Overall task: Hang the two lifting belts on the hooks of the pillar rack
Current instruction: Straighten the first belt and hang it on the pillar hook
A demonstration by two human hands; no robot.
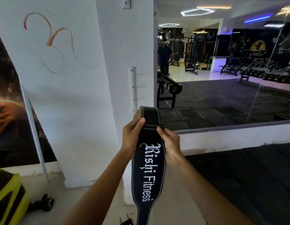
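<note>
Both hands (133,135) (171,143) pinch black lifting belt (148,168) upright below rack (132,90).

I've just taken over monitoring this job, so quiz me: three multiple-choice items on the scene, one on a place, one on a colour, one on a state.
1. Where is the hook rack?
A. On the white pillar
B. On the mirror
C. On the floor

2. What colour is the belt?
A. Yellow with black lettering
B. Black with white lettering
C. Plain red

3. How is the belt held?
A. Draped over a hook
B. Lying on the floor
C. Gripped by both the left hand and the right hand

Answers: 1 A, the rack is fixed to the pillar face. 2 B, white stitching and text on black. 3 C, both hands pinch its upper part, below the rack.
</note>
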